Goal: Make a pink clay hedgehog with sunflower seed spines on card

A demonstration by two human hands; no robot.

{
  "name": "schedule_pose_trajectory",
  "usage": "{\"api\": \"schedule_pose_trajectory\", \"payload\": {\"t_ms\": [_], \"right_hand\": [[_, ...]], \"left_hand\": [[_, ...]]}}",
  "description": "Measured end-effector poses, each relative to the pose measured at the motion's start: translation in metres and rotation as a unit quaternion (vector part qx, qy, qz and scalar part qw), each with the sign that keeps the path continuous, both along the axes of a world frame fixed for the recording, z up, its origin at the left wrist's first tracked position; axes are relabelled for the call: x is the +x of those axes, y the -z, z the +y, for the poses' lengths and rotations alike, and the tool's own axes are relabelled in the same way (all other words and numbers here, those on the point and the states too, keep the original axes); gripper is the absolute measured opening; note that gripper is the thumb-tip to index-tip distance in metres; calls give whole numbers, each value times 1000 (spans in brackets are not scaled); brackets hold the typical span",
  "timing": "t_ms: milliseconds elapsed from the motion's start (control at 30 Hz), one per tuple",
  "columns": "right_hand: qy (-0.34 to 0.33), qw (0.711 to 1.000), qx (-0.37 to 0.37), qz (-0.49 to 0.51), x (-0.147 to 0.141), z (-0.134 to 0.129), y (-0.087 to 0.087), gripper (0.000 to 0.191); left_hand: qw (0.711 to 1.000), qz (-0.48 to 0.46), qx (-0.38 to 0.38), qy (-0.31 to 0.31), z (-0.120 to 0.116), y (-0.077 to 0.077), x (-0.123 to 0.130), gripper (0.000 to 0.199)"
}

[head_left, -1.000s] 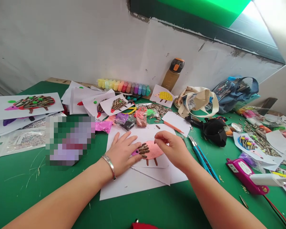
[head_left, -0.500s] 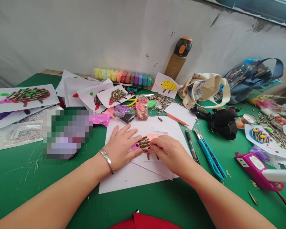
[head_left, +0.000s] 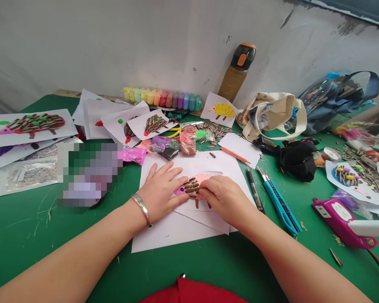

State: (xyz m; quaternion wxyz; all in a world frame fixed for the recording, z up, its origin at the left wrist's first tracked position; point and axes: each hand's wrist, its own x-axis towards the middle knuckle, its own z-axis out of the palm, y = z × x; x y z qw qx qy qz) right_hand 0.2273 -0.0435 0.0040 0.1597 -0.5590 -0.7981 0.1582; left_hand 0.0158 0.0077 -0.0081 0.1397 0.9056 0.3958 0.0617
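A pink clay hedgehog body (head_left: 194,187) lies on a white paper sheet (head_left: 164,229), with rows of dark striped sunflower seeds stuck on its left part. My left hand (head_left: 159,193) rests flat on the paper, fingers spread, its fingertips at the seeded end and holding nothing. A silver bangle (head_left: 142,209) circles that wrist. My right hand (head_left: 224,200) presses down on the clay's right side, fingers close together. Anything between those fingers is hidden.
Beyond the paper lie clay packets (head_left: 188,145) and a heap of sunflower seeds (head_left: 214,131). To the right are a blue craft knife (head_left: 279,212), a black pen (head_left: 255,195) and a magenta glue gun (head_left: 342,223). Seed hedgehog pictures (head_left: 28,125) lie at left, near a pixelated patch (head_left: 88,174).
My right hand has come down from above the clay and now presses on it. The view has swung, so the table appears more level and shifted upward.
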Motion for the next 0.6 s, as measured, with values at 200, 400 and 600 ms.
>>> {"api": "schedule_pose_trajectory", "payload": {"t_ms": [200, 400, 600], "right_hand": [[-9, 1000, 14, -12, 0, -1, 5, 23], [-27, 999, 38, -27, -2, -1, 8, 23], [-43, 998, 36, -37, -4, -3, 8, 23]], "left_hand": [[1000, -3, -2, 2, 0, 1, 0, 43], [1000, -6, 1, 0, 0, 1, 0, 44], [1000, -9, -5, 0, -1, 1, -1, 44]]}}
